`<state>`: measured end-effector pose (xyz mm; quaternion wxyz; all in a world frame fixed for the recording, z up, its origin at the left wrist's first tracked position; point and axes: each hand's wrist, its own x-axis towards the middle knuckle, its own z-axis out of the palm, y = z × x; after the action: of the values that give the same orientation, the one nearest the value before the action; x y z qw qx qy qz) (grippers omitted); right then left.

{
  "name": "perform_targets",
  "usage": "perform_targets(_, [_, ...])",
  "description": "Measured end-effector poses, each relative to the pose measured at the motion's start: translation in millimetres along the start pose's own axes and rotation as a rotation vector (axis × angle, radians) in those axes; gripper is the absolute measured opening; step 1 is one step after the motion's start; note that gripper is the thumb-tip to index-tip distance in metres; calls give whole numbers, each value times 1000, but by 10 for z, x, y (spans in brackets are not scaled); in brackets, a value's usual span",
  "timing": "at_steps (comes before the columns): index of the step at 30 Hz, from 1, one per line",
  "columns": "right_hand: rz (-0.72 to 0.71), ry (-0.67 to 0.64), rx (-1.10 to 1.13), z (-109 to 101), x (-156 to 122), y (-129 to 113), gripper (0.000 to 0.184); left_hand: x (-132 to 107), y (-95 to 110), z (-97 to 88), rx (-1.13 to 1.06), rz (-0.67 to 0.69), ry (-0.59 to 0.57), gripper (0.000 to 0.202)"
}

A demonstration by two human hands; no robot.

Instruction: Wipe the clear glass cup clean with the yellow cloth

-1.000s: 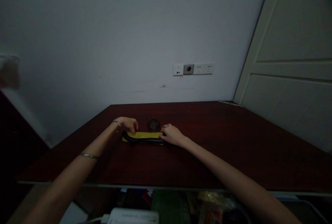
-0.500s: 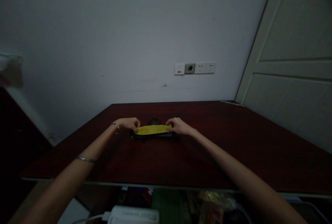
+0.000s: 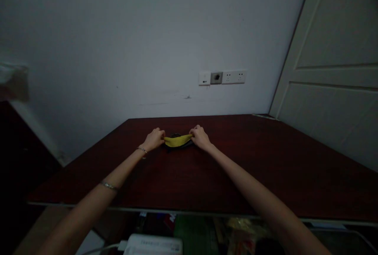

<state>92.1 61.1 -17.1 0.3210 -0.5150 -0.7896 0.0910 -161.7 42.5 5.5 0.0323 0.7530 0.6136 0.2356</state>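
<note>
A soft yellow cloth (image 3: 178, 141) stretches between my two hands over the dark red table, its middle sagging. My left hand (image 3: 154, 139) is closed on the cloth's left end. At the other end, the fingers of my right hand (image 3: 201, 136) pinch its right corner. Under and in front of the cloth lies a flat dark item (image 3: 188, 144), mostly covered, so its kind is unclear. Just behind the cloth, a small dark rounded object (image 3: 175, 134) shows only its top; I cannot make out what it is.
The dark red tabletop (image 3: 236, 168) runs back to a pale wall with a row of sockets (image 3: 222, 77). A white panelled door stands at the right. Below the front edge, an open space holds a white box-shaped device (image 3: 152, 245) with a cable and assorted packets.
Both hands have moved a little farther away, the left one also to the right. The yellow cloth now sags between them and looks narrower, hiding more of the rounded object.
</note>
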Motion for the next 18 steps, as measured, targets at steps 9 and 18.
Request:
perform_targets(9, [154, 67, 360, 469, 153, -167, 33, 63, 138, 589, -573, -386, 310, 24])
perform_targets(18, [350, 102, 557, 864, 409, -257, 57, 282, 331, 808, -1070, -670, 412, 43])
